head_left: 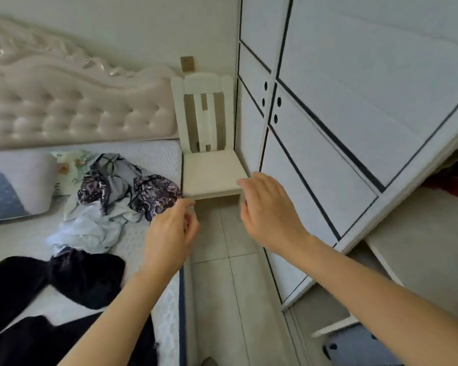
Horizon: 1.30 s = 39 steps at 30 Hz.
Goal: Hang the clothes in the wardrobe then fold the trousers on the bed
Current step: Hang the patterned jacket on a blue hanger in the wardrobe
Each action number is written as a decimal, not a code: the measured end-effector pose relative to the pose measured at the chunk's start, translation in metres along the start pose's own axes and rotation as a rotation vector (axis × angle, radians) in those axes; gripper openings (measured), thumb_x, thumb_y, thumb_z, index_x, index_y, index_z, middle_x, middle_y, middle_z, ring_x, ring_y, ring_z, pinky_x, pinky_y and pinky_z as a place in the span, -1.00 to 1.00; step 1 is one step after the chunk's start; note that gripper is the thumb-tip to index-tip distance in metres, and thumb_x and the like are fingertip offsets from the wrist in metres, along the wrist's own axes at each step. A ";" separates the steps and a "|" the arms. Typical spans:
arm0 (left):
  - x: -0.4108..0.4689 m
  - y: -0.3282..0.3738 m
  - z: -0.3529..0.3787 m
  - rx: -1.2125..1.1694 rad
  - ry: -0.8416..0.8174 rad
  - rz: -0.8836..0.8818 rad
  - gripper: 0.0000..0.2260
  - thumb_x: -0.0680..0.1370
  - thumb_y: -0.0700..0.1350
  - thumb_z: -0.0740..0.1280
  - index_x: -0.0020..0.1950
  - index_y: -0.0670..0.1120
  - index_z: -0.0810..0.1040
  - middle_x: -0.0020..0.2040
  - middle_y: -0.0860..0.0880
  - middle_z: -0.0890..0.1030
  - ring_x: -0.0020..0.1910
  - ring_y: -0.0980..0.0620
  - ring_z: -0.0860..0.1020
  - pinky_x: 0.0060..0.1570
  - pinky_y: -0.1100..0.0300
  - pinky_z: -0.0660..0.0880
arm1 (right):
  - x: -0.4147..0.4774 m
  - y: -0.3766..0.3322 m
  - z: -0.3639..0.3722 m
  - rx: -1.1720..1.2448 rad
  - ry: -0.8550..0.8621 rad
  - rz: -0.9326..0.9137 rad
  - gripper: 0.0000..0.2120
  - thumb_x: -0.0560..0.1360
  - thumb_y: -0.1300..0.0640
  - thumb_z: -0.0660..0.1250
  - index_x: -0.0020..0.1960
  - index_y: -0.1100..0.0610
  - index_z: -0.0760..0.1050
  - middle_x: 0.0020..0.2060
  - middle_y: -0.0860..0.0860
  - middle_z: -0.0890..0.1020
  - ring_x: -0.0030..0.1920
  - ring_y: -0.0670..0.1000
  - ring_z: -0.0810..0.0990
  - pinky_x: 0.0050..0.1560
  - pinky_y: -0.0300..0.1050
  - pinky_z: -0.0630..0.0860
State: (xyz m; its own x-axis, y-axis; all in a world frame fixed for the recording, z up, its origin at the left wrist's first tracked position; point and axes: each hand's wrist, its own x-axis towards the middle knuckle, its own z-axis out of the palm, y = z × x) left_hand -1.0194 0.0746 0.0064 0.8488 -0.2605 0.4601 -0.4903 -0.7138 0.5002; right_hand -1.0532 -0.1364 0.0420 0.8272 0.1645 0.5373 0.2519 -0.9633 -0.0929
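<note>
Clothes [111, 196] lie in a crumpled heap on the bed [167, 157], to the left of both hands and slightly beyond them; the heap has no clear long axis. Dark trousers [64, 281] lie on the same bed, closer to the person and left of the left forearm. The left hand [169, 233] hovers at the mattress edge, just beside the heap, fingers loosely curled and grasping nothing visible. The right hand [267, 210] is relaxed and empty, over the floor gap, close to the wardrobe [354, 101] on the right. Judgement: the left hand is nearer for the pick-up; the carry then runs left to right.
</note>
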 end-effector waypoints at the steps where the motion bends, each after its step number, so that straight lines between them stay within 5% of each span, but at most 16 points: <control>1: -0.006 -0.019 0.004 0.007 -0.021 -0.066 -0.81 0.55 -0.23 0.36 0.15 -0.09 0.51 -0.28 0.05 0.56 -0.35 0.05 0.50 -0.38 0.08 0.46 | 0.005 -0.007 0.022 0.024 -0.048 0.006 -0.62 0.53 0.14 0.11 0.27 0.27 0.47 0.14 0.17 0.58 0.28 0.24 0.48 0.30 0.17 0.42; 5: -0.030 -0.084 0.021 0.089 -0.072 -0.172 -0.75 0.48 -0.32 0.42 0.12 -0.14 0.53 -0.41 0.00 0.52 -0.48 -0.01 0.47 -0.52 0.09 0.41 | 0.018 -0.024 0.097 0.070 -0.191 -0.005 -0.66 0.46 0.19 0.24 0.20 0.29 0.51 0.04 0.17 0.62 0.19 0.25 0.54 0.20 0.19 0.50; 10: -0.034 -0.145 0.037 0.158 -0.136 -0.265 -0.76 0.47 -0.30 0.42 0.10 -0.13 0.53 -0.36 0.02 0.54 -0.45 0.01 0.46 -0.44 0.11 0.45 | 0.036 -0.034 0.165 0.059 -0.335 -0.074 -0.70 0.42 0.24 0.38 0.14 0.26 0.54 -0.01 0.15 0.63 0.12 0.22 0.56 0.15 0.10 0.51; 25: 0.060 -0.300 0.072 0.281 -0.229 -0.628 -0.85 0.58 -0.16 0.29 0.13 -0.10 0.56 -0.20 0.02 0.63 -0.33 -0.02 0.57 -0.35 0.05 0.50 | 0.171 -0.036 0.340 0.107 -0.682 -0.285 -0.80 0.53 0.19 0.23 0.12 0.20 0.49 0.07 0.10 0.58 0.16 0.16 0.49 0.22 0.07 0.44; 31: 0.133 -0.368 0.096 0.282 -0.210 -0.885 -0.90 0.58 -0.13 0.24 -0.14 -0.05 0.43 -0.24 0.02 0.55 -0.30 -0.05 0.51 -0.39 0.13 0.34 | 0.261 -0.016 0.422 0.150 -0.825 -0.351 -0.76 0.58 0.19 0.12 0.21 0.17 0.41 0.15 0.08 0.51 0.21 0.13 0.43 0.27 0.02 0.36; 39: 0.213 -0.486 0.130 0.259 -0.323 -1.060 -0.80 0.59 -0.12 0.20 0.17 -0.07 0.50 -0.01 -0.06 0.64 -0.14 -0.07 0.60 -0.14 0.04 0.58 | 0.345 -0.015 0.537 0.167 -1.012 -0.390 -0.83 0.60 0.19 0.10 0.15 0.14 0.38 0.12 0.06 0.50 0.17 0.11 0.41 0.17 -0.01 0.37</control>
State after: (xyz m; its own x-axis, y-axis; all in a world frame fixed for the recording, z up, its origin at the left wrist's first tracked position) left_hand -0.5744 0.2814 -0.2344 0.8412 0.4254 -0.3338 0.5284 -0.7777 0.3407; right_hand -0.5018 0.0490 -0.2217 0.6861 0.6234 -0.3750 0.5877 -0.7788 -0.2194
